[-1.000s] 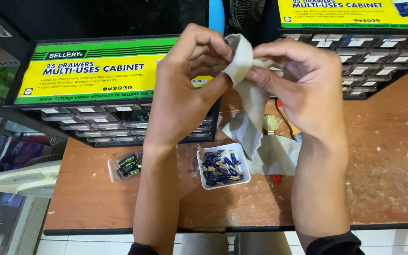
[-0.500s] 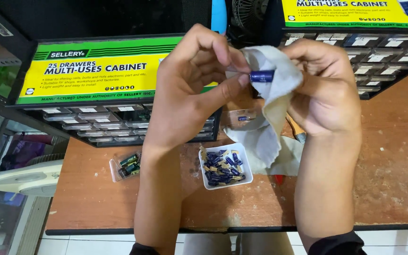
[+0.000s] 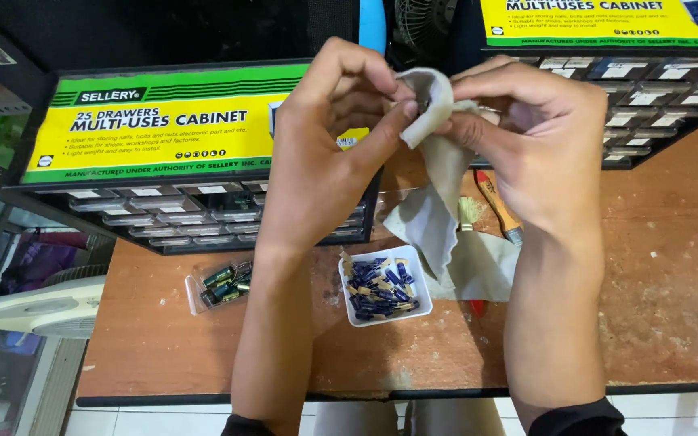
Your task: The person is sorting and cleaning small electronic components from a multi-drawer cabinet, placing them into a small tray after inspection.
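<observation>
Both hands pinch a pale cloth, top centre of the frame.

Left hand and right hand grip the cloth, its tail hanging above the white tray of blue parts.

Cloth beige. Small tray white, its parts blue and tan. Surface reddish-brown, scuffed. Cabinet box yellow, green-striped.
</observation>
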